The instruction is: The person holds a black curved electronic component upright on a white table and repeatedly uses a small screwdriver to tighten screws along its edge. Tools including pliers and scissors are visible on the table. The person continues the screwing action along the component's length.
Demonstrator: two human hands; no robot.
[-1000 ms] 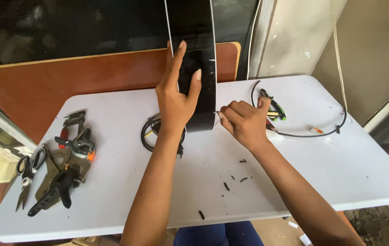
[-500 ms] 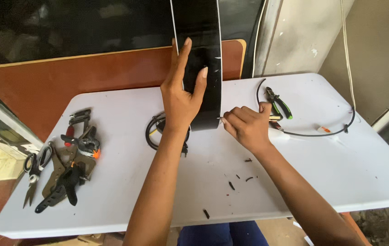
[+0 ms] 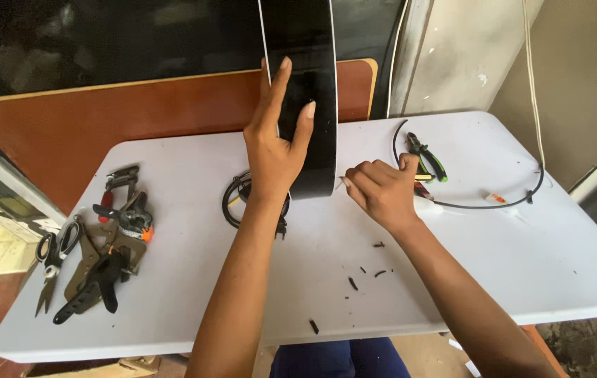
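A tall, glossy black panel [image 3: 307, 42] stands upright on its rounded lower end on the white table [image 3: 193, 301]. My left hand [image 3: 275, 140] is flat against its left face and edge, fingers spread, steadying it. My right hand [image 3: 380, 189] is curled at the panel's lower right side, pinching a small thin tool whose pale tip touches the panel near its base; the tool itself is mostly hidden in my fingers. A coil of black cable [image 3: 235, 198] lies just left of the panel's foot.
A pile of hand tools [image 3: 113, 238] with scissors [image 3: 52, 260] sits at the table's left. Green-handled pliers [image 3: 426, 156] and a curved black wire [image 3: 484, 203] lie to the right. Small black scraps [image 3: 365, 269] dot the front. A brown board [image 3: 102, 133] leans behind.
My left hand has slid a little higher up the panel. The view has shifted slightly; my right hand stays at the panel's lower edge.
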